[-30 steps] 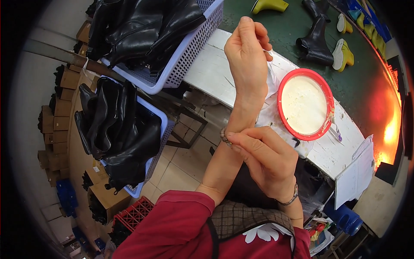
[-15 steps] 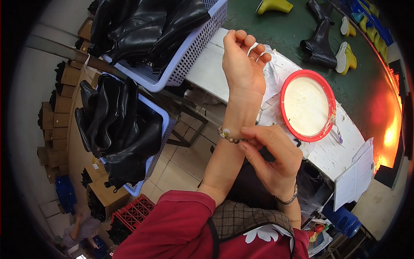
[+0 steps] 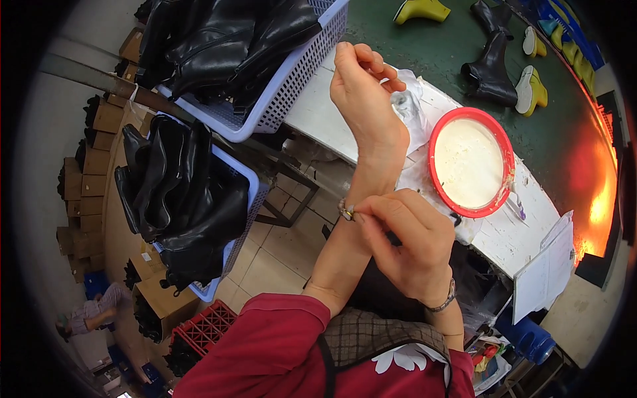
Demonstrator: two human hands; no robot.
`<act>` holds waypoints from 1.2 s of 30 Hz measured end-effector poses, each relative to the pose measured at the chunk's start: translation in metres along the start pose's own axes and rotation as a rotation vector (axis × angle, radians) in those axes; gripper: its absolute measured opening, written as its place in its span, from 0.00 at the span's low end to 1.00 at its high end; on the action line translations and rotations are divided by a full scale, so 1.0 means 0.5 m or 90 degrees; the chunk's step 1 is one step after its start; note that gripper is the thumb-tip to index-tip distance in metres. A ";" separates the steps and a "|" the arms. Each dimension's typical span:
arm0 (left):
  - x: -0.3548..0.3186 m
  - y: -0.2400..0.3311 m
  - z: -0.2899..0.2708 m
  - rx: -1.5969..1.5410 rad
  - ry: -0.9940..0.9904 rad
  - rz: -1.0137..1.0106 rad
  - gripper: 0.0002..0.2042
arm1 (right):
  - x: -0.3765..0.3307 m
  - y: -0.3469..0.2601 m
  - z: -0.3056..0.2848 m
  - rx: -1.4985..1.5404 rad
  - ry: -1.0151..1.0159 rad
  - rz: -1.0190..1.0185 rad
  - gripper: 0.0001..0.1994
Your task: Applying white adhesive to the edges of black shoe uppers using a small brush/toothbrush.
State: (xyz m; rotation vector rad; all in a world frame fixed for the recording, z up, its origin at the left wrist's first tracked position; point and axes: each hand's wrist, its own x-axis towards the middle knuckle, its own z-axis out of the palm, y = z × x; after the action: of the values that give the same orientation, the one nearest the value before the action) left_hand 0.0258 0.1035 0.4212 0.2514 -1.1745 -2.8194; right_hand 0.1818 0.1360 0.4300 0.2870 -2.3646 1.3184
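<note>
Hanging over the rims at far left, black boots fill two blue baskets, the lower one just beside the near cartons. Right of them the left hand is raised upright, fingers loosely curled with a scrap of clear film just behind them; I cannot tell whether it grips that film. On its wrist sits a beaded bracelet, and the right hand pinches it narrowly between thumb and forefinger, the other fingers folded. Judging from this, the step is settling the bracelet on the wrist: it would go best with the left forearm held steady and upright, the pinch kept on the beads rather than the skin, and the pull made gently along the arm so the string is not strained. Further right, on the white bench, stands a red-rimmed bowl of pale paste, near enough that the right elbow should stay tucked. Beyond it, on the green floor, lie black and yellow boots.
</note>
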 end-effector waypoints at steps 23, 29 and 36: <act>0.016 0.010 -0.007 0.158 -0.072 0.061 0.17 | -0.043 0.054 0.018 0.066 0.034 -0.011 0.15; 0.015 0.037 -0.005 0.030 -0.108 -0.060 0.14 | -0.052 0.051 0.019 0.154 0.036 0.034 0.20; 0.062 0.053 -0.057 -0.443 -0.122 -0.354 0.11 | -0.087 0.093 0.070 0.648 0.037 0.342 0.20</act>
State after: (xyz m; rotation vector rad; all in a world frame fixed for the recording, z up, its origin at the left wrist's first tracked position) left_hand 0.0005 0.0608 0.4165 0.2885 -0.0593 -3.5740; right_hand 0.1946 0.1300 0.3589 -0.1300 -1.5590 2.6591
